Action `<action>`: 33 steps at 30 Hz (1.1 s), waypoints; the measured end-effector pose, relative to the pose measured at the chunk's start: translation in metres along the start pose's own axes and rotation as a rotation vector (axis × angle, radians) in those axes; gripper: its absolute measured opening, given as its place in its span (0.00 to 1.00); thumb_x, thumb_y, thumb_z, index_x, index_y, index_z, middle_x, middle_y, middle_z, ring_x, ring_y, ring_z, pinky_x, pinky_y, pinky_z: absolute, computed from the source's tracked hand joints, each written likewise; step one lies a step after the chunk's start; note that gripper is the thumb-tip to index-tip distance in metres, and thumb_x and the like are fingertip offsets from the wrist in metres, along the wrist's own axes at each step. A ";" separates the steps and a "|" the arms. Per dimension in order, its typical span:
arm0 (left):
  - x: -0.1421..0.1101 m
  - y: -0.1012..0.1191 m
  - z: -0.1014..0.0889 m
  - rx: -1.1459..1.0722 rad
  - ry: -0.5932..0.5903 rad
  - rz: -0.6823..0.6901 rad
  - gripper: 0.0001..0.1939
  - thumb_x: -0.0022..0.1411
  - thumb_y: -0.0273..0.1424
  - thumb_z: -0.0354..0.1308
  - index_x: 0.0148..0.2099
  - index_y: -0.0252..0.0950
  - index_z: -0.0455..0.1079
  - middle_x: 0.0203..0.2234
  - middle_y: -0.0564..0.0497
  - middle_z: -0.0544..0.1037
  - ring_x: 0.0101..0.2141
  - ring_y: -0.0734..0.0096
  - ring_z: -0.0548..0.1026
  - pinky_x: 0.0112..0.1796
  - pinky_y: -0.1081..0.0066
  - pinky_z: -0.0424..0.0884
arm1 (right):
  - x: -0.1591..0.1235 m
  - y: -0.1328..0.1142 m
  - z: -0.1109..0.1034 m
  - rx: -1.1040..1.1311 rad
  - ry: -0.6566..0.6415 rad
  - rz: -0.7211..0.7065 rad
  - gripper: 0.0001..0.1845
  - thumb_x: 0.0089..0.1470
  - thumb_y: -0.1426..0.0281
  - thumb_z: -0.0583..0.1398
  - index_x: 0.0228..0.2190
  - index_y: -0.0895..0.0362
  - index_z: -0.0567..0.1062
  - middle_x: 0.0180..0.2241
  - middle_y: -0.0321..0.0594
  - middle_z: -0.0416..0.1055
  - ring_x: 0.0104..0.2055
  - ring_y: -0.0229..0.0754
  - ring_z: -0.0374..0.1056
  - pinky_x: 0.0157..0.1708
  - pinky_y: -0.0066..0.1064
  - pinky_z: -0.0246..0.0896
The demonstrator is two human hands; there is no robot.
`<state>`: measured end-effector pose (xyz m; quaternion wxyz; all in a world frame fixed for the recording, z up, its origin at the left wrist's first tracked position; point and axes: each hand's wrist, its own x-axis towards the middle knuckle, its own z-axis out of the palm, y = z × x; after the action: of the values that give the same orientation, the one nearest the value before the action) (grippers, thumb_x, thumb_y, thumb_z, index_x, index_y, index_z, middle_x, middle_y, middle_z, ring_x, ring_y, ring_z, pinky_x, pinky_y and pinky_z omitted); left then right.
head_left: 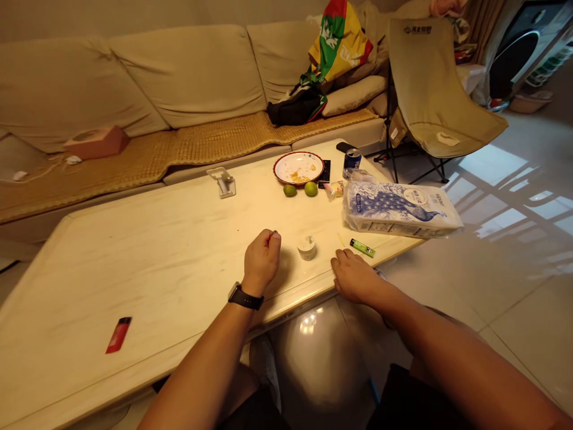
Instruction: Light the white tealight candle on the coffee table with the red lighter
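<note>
My left hand [263, 258], with a black watch on its wrist, is closed in a fist above the table, thumb on top. A tiny dark tip shows by the thumb; the rest of what it grips is hidden. Between my hands stands a small round whitish tub [307, 248]. My right hand [353, 276] rests at the table's front edge with its fingers curled together, and I cannot see what is under them. Just beyond those fingertips lies a thin yellow stick [341, 239]. A green lighter [362, 248] is close to the right hand. Far left lies a red lighter [119, 335].
Farther back on the table [179, 251] are a red-rimmed plate [286, 174] with food scraps, two green limes [310, 189], a dark blue can [351, 160] and a white phone stand [222, 181]. A large tissue pack [400, 209] overhangs the right edge. Behind are a sofa [188, 71] and folding chair [430, 89].
</note>
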<state>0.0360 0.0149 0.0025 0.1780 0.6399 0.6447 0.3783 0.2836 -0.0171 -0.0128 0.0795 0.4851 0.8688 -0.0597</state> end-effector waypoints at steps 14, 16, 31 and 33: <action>0.000 0.000 0.001 0.036 -0.011 0.007 0.17 0.69 0.42 0.46 0.29 0.41 0.57 0.21 0.56 0.64 0.25 0.70 0.63 0.29 0.68 0.55 | 0.000 0.000 0.001 0.004 0.002 0.000 0.18 0.59 0.71 0.56 0.48 0.66 0.73 0.50 0.62 0.68 0.54 0.58 0.60 0.53 0.43 0.57; 0.000 -0.001 0.002 0.063 -0.026 0.012 0.17 0.70 0.42 0.46 0.30 0.41 0.58 0.21 0.55 0.65 0.25 0.69 0.63 0.29 0.68 0.55 | 0.000 0.000 0.001 0.007 0.001 0.002 0.18 0.58 0.71 0.57 0.48 0.65 0.73 0.51 0.61 0.67 0.54 0.58 0.60 0.53 0.43 0.58; -0.002 0.006 0.012 0.440 -0.111 0.201 0.15 0.67 0.44 0.50 0.32 0.40 0.64 0.28 0.49 0.75 0.31 0.63 0.71 0.31 0.66 0.56 | 0.001 0.000 0.002 0.009 0.001 0.005 0.18 0.59 0.71 0.56 0.49 0.67 0.74 0.51 0.62 0.67 0.55 0.58 0.60 0.53 0.43 0.57; -0.001 0.008 0.013 0.463 -0.107 0.216 0.15 0.67 0.43 0.50 0.32 0.40 0.64 0.29 0.49 0.76 0.31 0.63 0.71 0.31 0.65 0.57 | 0.001 0.000 0.003 0.003 0.004 0.004 0.18 0.59 0.71 0.56 0.49 0.67 0.74 0.51 0.62 0.67 0.55 0.58 0.60 0.53 0.43 0.57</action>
<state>0.0508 0.0163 -0.0002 0.0190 0.7479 0.6316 0.2033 0.2831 -0.0169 -0.0157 0.0773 0.4871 0.8678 -0.0601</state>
